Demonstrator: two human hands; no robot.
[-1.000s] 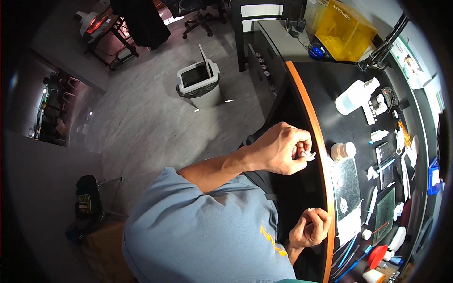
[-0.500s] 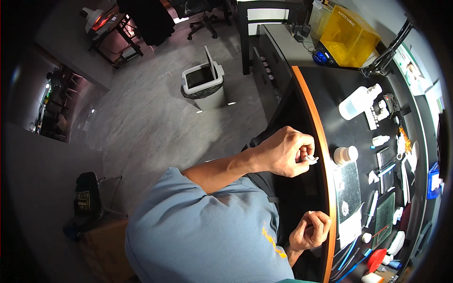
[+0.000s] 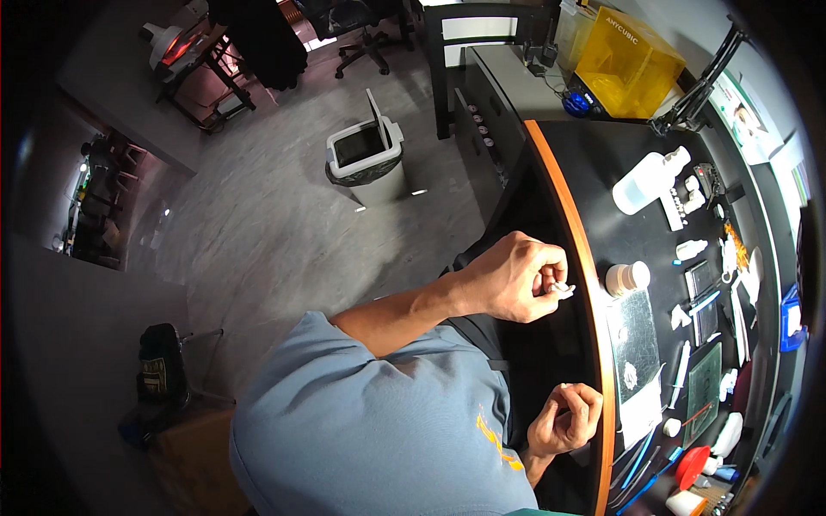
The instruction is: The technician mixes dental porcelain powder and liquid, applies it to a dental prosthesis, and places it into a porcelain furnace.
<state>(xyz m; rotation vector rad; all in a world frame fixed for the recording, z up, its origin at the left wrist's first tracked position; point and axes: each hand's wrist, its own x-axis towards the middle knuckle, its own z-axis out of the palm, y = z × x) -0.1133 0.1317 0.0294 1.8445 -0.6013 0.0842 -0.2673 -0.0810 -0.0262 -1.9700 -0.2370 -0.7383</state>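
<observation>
Currently | left hand (image 3: 514, 277) pinches small white piece (image 3: 562, 289) over orange table edge (image 3: 575, 241) | right hand (image 3: 566, 419) curled, contents unclear | risk: piece slips, drops to floor.

The counter (image 3: 637, 163) has a matt black top, smooth, edged with a glossy orange band (image 3: 575, 249) that looks like plastic or lacquered wood; which one cannot be told. A yellow translucent plastic cover (image 3: 632, 60) shines at the far end. The white squeeze bottle (image 3: 647, 181) is dull, milky plastic. A clear plastic sheet (image 3: 635, 331) on the counter catches glare. The small white piece (image 3: 561, 288) pinched in the left hand (image 3: 516, 275) looks like smooth plastic. The shirt (image 3: 370, 430) is soft, matt blue-grey cloth. The floor (image 3: 258, 206) is grey, faintly mottled with a low sheen. The bin (image 3: 366, 159) is white plastic lined with a dark glossy bag.
</observation>
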